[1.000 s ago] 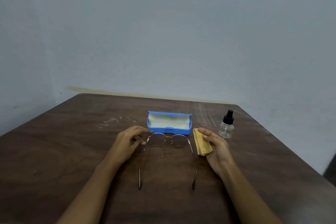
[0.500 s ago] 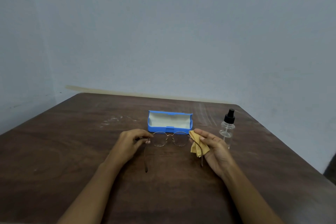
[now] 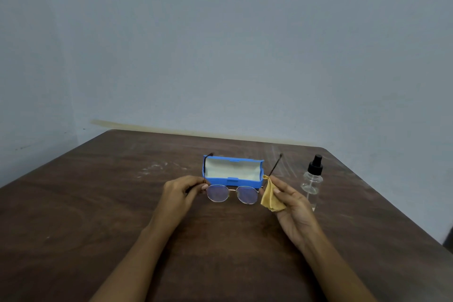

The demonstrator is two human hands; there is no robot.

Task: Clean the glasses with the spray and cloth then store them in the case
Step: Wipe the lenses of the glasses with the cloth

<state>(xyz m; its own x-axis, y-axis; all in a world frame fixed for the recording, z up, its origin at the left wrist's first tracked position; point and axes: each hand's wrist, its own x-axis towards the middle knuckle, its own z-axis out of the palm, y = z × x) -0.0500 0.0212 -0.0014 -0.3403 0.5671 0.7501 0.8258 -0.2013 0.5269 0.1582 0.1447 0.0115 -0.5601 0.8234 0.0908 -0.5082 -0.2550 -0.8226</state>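
Head: left hand [image 3: 181, 194] pinches round thin-rimmed glasses [image 3: 219, 193], right hand [image 3: 295, 214] pinches yellow cloth [image 3: 270, 200].

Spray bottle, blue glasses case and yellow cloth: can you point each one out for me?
spray bottle [image 3: 310, 180], head view, on its clear round body below the black cap.
blue glasses case [image 3: 245, 182], head view, on its front wall.
yellow cloth [image 3: 269, 197], head view, on the middle of the hanging fold.

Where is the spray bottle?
Head view: the bottle stands on the table's right side, just past the right hand, right of the case.
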